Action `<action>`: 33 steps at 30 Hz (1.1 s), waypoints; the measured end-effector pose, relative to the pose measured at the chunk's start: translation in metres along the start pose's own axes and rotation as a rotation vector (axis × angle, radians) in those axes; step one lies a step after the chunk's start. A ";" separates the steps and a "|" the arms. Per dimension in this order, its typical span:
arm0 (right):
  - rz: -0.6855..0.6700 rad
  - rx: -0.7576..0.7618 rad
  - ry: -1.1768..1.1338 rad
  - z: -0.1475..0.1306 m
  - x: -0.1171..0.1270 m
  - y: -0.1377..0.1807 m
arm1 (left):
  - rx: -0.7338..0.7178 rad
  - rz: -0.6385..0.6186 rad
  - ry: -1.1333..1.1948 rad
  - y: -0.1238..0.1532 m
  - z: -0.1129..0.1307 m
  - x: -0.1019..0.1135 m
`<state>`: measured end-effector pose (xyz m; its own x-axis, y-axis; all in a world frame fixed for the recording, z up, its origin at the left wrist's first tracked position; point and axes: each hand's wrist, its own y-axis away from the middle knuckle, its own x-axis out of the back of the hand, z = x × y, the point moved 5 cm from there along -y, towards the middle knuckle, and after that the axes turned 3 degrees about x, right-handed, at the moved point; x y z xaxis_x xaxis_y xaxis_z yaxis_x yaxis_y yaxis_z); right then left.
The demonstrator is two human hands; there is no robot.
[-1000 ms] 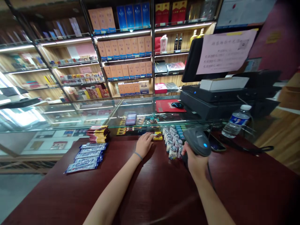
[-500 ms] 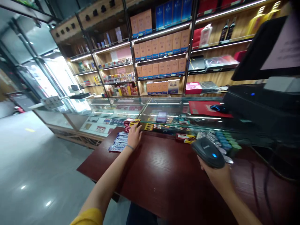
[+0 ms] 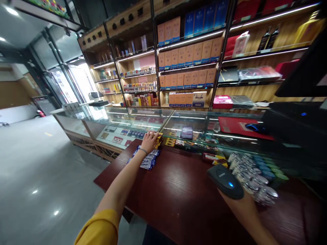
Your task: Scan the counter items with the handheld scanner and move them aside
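Barcode scanner [image 3: 226, 182], low right of centre, hides its grip and most fingers of the right hand [image 3: 241, 204] holding it; its long axis slants, narrower end toward upper left. Mid-frame, the left hand [image 3: 149, 142] covers stacked packets [image 3: 159, 140] (gripped or merely touched, I cannot tell) near blue-and-white sachets [image 3: 148, 163]. Silver-lidded jars [image 3: 251, 185] crowd the scanner's right.

And there's the dark handheld scanner [image 3: 224, 180], blue light glowing on top, nose pointing toward the far left, raised over the tabletop [image 3: 184, 194] right of its middle; over at the far left corner, the stack of yellow-and-dark packets [image 3: 159, 140], partly hidden.
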<state>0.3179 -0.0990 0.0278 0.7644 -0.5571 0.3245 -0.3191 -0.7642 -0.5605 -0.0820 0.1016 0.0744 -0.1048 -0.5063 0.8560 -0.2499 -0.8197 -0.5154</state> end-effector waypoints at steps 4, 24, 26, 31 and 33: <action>-0.110 0.017 0.009 0.015 -0.001 -0.001 | -0.020 0.031 0.011 0.002 0.006 0.000; 0.036 -0.059 -0.054 0.018 0.014 -0.006 | 0.845 0.334 1.985 0.028 0.136 -0.023; 0.024 -0.045 -0.023 0.016 0.015 -0.007 | 0.933 0.267 2.148 0.038 0.162 -0.036; -0.055 -0.043 0.050 0.017 0.015 -0.010 | 0.987 0.202 2.344 0.057 0.190 -0.053; -0.147 -0.046 0.115 0.016 0.012 -0.010 | 0.998 0.181 2.373 0.061 0.192 -0.057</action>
<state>0.3387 -0.0925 0.0253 0.7366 -0.4696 0.4867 -0.2357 -0.8528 -0.4660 0.0935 0.0289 -0.0137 -0.5367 -0.1622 -0.8280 0.0692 -0.9865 0.1485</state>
